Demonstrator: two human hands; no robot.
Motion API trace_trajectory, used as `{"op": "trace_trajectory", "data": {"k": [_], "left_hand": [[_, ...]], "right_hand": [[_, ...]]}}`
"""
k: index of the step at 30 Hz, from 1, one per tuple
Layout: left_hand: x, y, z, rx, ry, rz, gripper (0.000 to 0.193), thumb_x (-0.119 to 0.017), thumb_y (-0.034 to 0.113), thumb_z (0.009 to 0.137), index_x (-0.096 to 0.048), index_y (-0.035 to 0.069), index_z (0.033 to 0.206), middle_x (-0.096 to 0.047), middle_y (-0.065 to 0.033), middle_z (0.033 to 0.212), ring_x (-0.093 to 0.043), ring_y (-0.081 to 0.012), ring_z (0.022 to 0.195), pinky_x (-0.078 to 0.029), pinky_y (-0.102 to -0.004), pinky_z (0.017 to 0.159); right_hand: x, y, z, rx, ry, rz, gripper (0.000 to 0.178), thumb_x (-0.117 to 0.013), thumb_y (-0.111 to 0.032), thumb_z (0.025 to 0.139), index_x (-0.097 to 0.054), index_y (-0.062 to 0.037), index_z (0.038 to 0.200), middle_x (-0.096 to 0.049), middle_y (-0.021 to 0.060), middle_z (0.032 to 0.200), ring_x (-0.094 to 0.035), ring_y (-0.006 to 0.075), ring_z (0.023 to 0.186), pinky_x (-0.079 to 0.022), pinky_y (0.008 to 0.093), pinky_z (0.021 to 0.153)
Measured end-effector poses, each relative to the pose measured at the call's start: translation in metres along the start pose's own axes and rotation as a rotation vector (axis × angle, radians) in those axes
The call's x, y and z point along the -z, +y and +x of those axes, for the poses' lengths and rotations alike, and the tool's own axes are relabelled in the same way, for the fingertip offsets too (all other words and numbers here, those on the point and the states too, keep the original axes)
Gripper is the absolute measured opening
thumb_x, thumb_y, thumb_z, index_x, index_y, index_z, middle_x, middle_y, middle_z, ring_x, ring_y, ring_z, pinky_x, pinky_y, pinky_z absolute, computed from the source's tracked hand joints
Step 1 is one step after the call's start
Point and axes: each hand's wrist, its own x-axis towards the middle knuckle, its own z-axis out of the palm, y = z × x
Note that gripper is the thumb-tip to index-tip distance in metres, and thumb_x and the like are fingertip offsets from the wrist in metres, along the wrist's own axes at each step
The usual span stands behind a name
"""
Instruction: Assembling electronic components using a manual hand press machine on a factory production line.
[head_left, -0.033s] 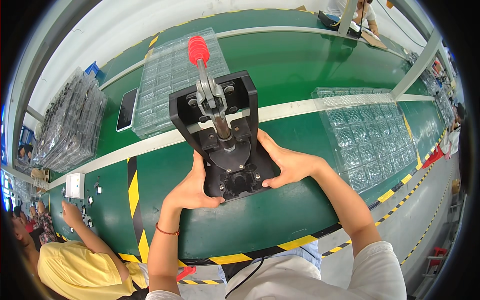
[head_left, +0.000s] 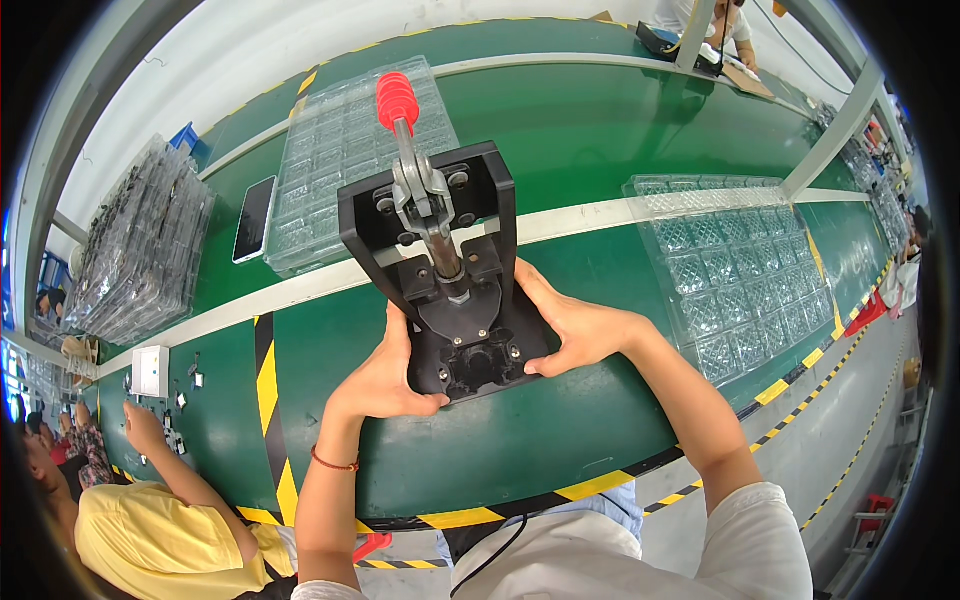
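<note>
You had the black clamp fixture [head_left: 462,318] at the centre of the frame, its red handle [head_left: 398,102] pointing toward the top and the green table [head_left: 520,455] around it. Your left hand [head_left: 383,378] had its grip clamped on the fixture's lower left side, and your right hand [head_left: 580,335] had its grip clamped on the lower right side. Clear trays [head_left: 745,275] lay at the right, a phone [head_left: 255,220] at the upper left.

Wearer's two hands [head_left: 578,332], one clamp fixture [head_left: 462,320], one phone [head_left: 255,220]
</note>
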Motion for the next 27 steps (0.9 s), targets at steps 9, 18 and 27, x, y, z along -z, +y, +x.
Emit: {"op": "trace_trajectory", "data": {"k": [9,18,27], "left_hand": [[-0.0003,0.0017,-0.0004,-0.011,0.019,-0.018,0.133,-0.078,0.013,0.052,0.019,-0.006,0.140,-0.005,-0.0239,0.149,-0.003,-0.0301,0.141,-0.009,-0.0342,0.113],[-0.0013,0.0007,-0.0007,0.024,0.022,-0.043,0.132,-0.077,0.012,0.050,0.017,-0.005,0.141,-0.007,-0.0233,0.148,-0.006,-0.0298,0.140,-0.010,-0.0343,0.113],[-0.0023,0.0014,-0.0004,-0.001,0.008,-0.083,0.133,-0.077,0.012,0.052,0.021,-0.004,0.140,-0.003,-0.0226,0.149,-0.004,-0.0292,0.140,-0.009,-0.0341,0.113]], "right_hand": [[-0.0002,-0.0006,0.0009,0.007,0.019,0.022,0.118,-0.074,-0.013,0.066,0.013,-0.0037,0.145,0.002,0.0195,0.152,-0.003,0.0318,0.142,-0.014,0.0384,0.114],[-0.0010,-0.0002,0.0003,0.005,0.012,-0.003,0.120,-0.074,-0.014,0.066,0.016,-0.0061,0.145,0.005,0.0195,0.153,-0.002,0.0339,0.142,-0.014,0.0397,0.115],[-0.0041,0.0007,0.0002,0.021,0.049,0.006,0.118,-0.075,-0.013,0.063,0.009,-0.0034,0.146,0.000,0.0192,0.152,-0.004,0.0318,0.142,-0.014,0.0390,0.114]]}}
